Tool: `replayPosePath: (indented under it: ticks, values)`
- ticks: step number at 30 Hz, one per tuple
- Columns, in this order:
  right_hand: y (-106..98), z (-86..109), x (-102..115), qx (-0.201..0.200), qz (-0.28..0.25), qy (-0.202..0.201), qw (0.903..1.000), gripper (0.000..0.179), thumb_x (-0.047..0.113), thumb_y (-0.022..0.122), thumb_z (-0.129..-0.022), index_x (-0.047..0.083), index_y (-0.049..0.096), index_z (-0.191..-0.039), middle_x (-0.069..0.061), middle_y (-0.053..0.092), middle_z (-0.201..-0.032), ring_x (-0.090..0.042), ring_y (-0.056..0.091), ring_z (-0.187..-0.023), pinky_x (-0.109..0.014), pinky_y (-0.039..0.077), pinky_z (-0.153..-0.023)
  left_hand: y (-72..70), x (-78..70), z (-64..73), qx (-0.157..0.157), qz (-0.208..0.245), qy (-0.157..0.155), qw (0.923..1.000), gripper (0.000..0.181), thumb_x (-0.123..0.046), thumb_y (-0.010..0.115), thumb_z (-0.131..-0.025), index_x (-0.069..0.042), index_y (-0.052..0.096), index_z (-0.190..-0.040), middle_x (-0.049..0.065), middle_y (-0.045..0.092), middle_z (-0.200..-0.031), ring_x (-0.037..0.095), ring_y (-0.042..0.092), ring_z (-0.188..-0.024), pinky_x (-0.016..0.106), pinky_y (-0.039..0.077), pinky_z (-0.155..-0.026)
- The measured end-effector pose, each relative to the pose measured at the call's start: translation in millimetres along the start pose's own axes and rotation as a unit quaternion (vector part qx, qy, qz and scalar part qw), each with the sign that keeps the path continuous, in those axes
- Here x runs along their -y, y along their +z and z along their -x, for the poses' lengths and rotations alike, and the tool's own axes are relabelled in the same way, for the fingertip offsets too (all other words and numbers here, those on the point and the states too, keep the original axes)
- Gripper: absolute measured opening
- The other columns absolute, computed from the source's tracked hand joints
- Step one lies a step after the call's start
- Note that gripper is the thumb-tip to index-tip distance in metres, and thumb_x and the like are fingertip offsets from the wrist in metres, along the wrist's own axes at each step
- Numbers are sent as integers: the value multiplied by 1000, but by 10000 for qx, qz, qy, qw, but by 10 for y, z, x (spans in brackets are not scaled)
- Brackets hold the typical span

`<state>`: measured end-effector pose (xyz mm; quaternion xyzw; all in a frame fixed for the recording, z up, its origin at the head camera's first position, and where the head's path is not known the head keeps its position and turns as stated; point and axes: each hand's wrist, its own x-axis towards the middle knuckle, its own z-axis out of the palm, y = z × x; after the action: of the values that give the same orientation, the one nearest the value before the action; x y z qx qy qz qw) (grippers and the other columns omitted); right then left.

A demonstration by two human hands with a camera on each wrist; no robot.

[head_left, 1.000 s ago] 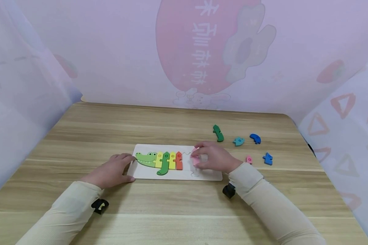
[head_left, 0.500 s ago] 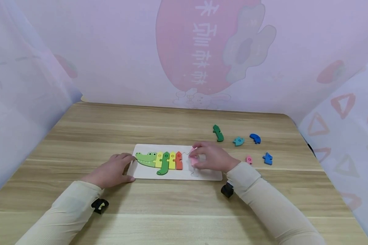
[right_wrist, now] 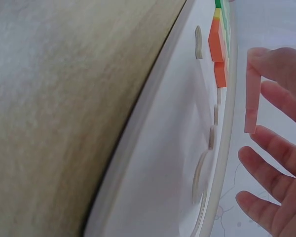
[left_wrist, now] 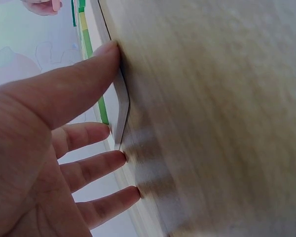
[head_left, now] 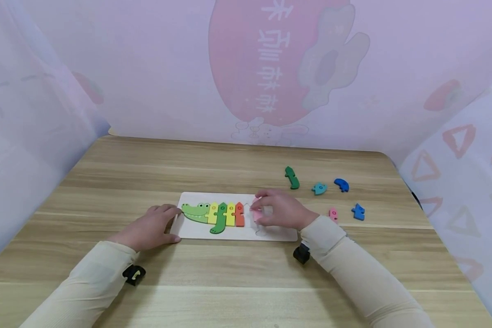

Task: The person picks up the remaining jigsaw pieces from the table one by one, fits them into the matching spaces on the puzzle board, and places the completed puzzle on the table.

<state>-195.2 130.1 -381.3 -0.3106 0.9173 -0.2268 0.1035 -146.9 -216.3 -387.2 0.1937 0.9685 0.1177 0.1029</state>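
A white puzzle board (head_left: 238,233) lies on the table, with a crocodile head piece (head_left: 194,212) and several numbered yellow, green and orange pieces fitted side by side in its left half. At its left end rests my left hand (head_left: 149,230), thumb at the near corner and extended fingers along the short edge. My right hand (head_left: 284,209) pinches a pink puzzle piece (right_wrist: 252,98) between thumb and fingers. It holds this piece upright over the board, just right of the orange piece (head_left: 239,215). Fingers partly cover the pink piece in the head view.
Loose on the table to the right are a dark green piece (head_left: 292,178), a teal piece (head_left: 319,188), a dark blue curved piece (head_left: 341,185), a blue piece (head_left: 358,212) and a small pink piece (head_left: 333,214) near the right wrist. A printed curtain stands behind the table.
My right hand has shifted slightly left with the pink puzzle piece, closer to the orange piece. The left hand and the board have stayed in place.
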Motion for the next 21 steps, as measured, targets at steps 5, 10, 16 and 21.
replayPosePath:
  ticks: [5,10,16,21]
  values:
    - [12,-10,-8,-8,39,-56,10000,32,29,74,-84,19,72,-114,-5,54,-135,-26,47,-126,-44,39,-107,2,0,-4,35,24,-22,10000,64,-30,79,-81,3,53,-129,27,50,-133,50,44,-121,59,39,-100]
    - [23,-23,-3,8,70,-73,9999,32,28,74,-84,19,72,-114,-4,54,-135,-25,47,-126,-43,39,-107,5,1,-3,55,41,-51,10000,65,-32,79,-81,3,54,-129,26,50,-133,49,44,-122,59,39,-100]
    - [32,-37,19,23,69,-116,9999,32,26,76,-83,18,73,-113,-4,54,-135,-24,47,-126,-42,38,-107,12,6,-4,55,38,-64,10000,64,-32,79,-80,2,54,-129,26,51,-133,49,45,-121,59,39,-100]
    - [32,-46,50,29,72,-198,9998,32,25,76,-82,17,72,-113,-6,54,-134,-25,48,-125,-42,39,-107,7,12,3,-63,39,96,9999,62,-30,80,-80,3,55,-126,26,53,-130,48,48,-117,58,41,-98]
